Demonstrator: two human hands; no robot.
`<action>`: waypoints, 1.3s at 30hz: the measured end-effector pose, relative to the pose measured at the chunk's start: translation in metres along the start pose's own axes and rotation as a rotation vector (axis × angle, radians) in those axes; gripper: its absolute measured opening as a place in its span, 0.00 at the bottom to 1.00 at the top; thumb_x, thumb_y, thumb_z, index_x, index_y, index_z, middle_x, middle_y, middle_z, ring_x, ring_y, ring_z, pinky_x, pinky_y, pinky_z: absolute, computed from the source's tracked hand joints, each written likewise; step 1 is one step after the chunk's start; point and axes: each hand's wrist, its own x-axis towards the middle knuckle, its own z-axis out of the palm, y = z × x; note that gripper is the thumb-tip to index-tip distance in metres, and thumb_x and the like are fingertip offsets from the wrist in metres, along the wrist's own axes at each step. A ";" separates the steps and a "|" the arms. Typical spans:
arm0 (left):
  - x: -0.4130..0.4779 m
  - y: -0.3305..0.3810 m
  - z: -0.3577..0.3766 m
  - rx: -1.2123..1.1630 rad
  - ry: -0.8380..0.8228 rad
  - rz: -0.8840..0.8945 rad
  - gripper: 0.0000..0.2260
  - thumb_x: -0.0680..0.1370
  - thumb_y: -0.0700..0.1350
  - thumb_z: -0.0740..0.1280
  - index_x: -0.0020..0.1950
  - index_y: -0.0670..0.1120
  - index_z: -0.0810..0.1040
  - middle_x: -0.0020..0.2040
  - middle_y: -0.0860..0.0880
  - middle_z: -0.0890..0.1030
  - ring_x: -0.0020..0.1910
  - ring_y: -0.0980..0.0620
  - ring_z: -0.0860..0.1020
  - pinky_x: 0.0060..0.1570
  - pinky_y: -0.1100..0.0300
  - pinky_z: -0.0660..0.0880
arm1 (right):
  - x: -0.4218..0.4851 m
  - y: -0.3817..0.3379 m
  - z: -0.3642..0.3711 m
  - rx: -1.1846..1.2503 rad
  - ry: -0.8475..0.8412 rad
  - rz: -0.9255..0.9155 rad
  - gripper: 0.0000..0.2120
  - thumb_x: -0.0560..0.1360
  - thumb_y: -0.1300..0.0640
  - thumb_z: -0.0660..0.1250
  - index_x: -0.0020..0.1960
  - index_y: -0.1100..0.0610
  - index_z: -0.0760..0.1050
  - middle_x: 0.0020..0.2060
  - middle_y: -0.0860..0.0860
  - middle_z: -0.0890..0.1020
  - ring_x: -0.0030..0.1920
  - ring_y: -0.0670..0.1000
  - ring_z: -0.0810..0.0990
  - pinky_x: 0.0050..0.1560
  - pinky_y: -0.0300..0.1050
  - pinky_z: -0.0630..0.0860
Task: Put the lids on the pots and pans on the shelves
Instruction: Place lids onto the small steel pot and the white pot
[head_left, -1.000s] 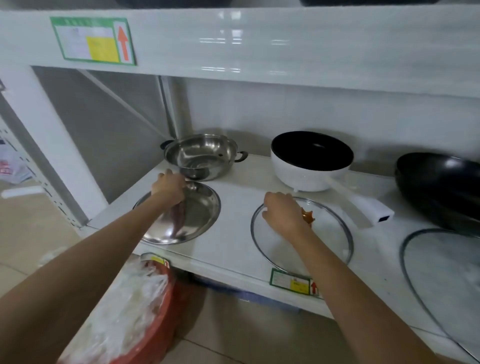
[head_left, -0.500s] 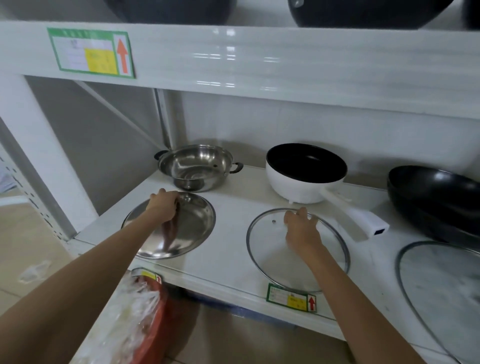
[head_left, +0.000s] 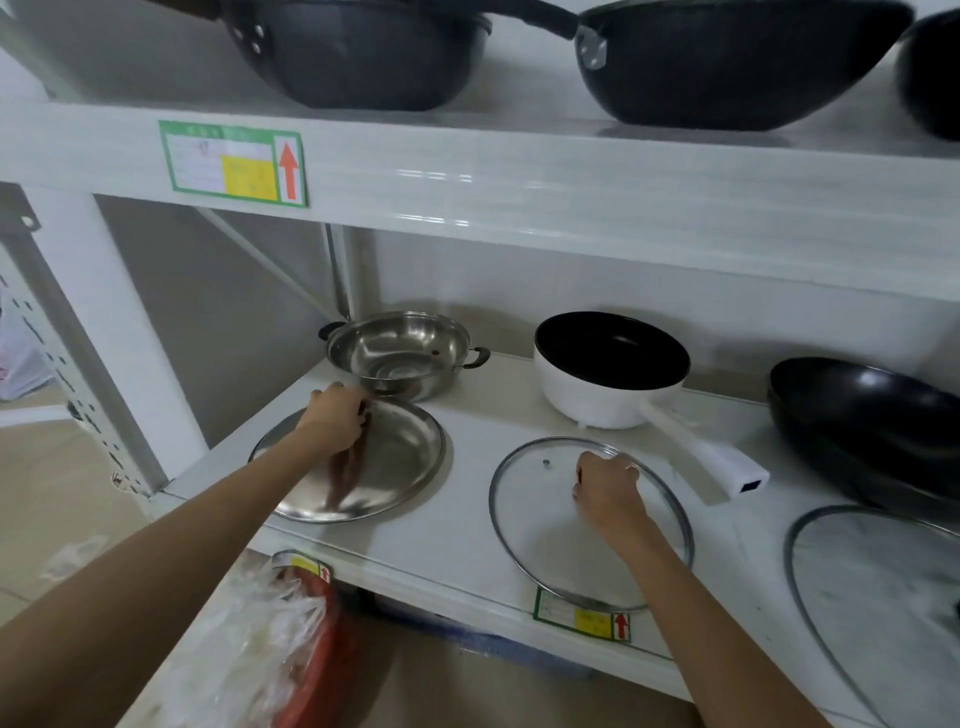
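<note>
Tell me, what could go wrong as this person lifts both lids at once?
The glass lid overhangs the shelf's front edge, so a weak grip by the right hand might let it slide off and break. The left hand grips the steel lid at its rim beside the steel pot; lifting could knock that pot.

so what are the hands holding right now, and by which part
The left hand grips the steel lid at its far rim. The right hand closes on the glass lid at its centre knob.
</note>
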 end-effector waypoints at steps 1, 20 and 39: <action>-0.003 0.001 -0.007 0.000 0.011 0.000 0.15 0.78 0.41 0.59 0.63 0.46 0.77 0.60 0.42 0.78 0.59 0.40 0.75 0.60 0.52 0.70 | -0.002 -0.002 -0.003 0.001 0.002 -0.003 0.11 0.77 0.65 0.58 0.59 0.61 0.72 0.60 0.64 0.73 0.61 0.61 0.71 0.46 0.44 0.68; 0.008 0.047 -0.065 -0.183 0.247 0.003 0.14 0.77 0.38 0.60 0.60 0.43 0.78 0.59 0.38 0.79 0.60 0.36 0.75 0.61 0.49 0.73 | 0.000 -0.028 -0.113 0.108 0.238 -0.155 0.13 0.81 0.59 0.57 0.63 0.60 0.71 0.63 0.66 0.68 0.62 0.65 0.68 0.62 0.51 0.69; 0.136 0.066 0.016 -0.197 0.267 -0.012 0.16 0.78 0.39 0.55 0.63 0.43 0.76 0.63 0.39 0.76 0.61 0.37 0.72 0.63 0.48 0.68 | 0.123 0.007 -0.094 0.086 0.307 0.003 0.14 0.82 0.58 0.56 0.66 0.59 0.69 0.65 0.65 0.68 0.66 0.63 0.67 0.62 0.54 0.71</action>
